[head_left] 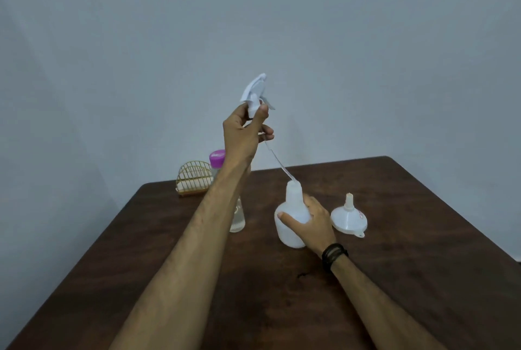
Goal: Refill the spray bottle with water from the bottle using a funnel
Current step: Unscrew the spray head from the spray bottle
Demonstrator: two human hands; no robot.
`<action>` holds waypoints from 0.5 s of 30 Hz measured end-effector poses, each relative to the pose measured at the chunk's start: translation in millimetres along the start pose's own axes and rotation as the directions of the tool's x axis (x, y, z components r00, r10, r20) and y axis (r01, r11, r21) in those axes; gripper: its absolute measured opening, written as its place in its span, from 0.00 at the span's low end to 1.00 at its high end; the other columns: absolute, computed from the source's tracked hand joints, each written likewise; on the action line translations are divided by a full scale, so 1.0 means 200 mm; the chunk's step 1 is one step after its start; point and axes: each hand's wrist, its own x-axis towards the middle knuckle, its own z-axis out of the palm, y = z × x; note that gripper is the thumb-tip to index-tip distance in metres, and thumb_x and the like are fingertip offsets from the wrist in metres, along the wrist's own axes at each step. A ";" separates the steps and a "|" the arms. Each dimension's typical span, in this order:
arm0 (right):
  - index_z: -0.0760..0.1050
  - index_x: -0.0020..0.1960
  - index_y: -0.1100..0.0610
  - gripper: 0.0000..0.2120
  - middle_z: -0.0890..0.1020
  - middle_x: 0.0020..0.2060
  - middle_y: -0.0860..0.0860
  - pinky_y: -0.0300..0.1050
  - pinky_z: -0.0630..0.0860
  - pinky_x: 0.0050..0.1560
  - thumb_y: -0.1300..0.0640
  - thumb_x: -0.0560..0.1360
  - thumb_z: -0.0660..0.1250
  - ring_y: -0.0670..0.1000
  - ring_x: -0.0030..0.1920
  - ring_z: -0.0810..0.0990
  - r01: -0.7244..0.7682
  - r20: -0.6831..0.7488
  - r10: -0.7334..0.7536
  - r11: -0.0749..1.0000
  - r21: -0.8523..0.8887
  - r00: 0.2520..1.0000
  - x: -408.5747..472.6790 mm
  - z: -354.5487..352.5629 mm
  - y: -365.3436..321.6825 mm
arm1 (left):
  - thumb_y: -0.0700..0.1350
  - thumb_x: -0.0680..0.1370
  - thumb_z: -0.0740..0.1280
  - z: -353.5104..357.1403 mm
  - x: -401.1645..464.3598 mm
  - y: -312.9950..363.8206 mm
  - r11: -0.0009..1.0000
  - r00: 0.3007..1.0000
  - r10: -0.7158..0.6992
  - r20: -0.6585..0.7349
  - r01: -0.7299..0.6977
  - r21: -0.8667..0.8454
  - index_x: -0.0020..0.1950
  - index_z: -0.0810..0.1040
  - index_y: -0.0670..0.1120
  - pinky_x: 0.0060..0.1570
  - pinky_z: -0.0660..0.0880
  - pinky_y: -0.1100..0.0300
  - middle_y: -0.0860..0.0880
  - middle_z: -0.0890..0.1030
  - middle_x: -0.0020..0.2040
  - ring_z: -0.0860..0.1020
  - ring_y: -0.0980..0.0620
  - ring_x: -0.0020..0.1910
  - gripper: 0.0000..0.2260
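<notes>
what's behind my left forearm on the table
A clear water bottle with a pink cap stands there; the forearm covers its middle. A gold wire rack sits further back.

One white plastic spray bottle [291, 215], one white trigger sprayer head [255, 95], one white funnel [349, 218], one clear pink-capped water bottle [217, 159], one gold wire rack [194, 178], two hands.

Tabletop [408, 279] free at 6 & 3 o'clock; funnel [349, 217], water bottle [237, 217], wire rack [194, 181] crowd 12.
</notes>
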 end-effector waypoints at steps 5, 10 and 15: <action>0.73 0.57 0.46 0.21 0.78 0.51 0.45 0.38 0.72 0.49 0.43 0.68 0.77 0.45 0.52 0.78 -0.005 0.002 0.005 1.000 0.024 1.000 0.00 -0.01 -0.01 | 0.47 0.81 0.68 -0.19 0.03 0.16 1.000 0.999 -0.005 -0.045 0.004 -0.022 0.55 0.80 0.42 0.33 0.79 0.59 0.43 0.80 0.45 0.77 0.53 0.28 0.09; 0.76 0.60 0.52 0.24 0.79 0.51 0.49 0.42 0.72 0.51 0.46 0.69 0.78 0.49 0.52 0.78 -0.005 -0.013 0.005 0.999 0.043 1.000 0.00 0.00 -0.01 | 0.48 0.82 0.67 -0.49 -0.04 0.14 0.995 0.993 -0.100 -0.065 0.100 0.001 0.53 0.82 0.46 0.31 0.75 0.61 0.45 0.81 0.43 0.76 0.53 0.29 0.07; 0.77 0.60 0.53 0.25 0.80 0.51 0.49 0.48 0.75 0.54 0.45 0.68 0.78 0.51 0.52 0.78 -0.011 -0.034 0.013 0.999 0.036 0.999 -0.01 0.00 -0.01 | 0.50 0.83 0.63 -0.76 -0.21 -0.06 0.965 0.955 -0.252 -0.160 0.260 0.035 0.61 0.72 0.40 0.27 0.74 0.62 0.42 0.83 0.43 0.76 0.53 0.29 0.14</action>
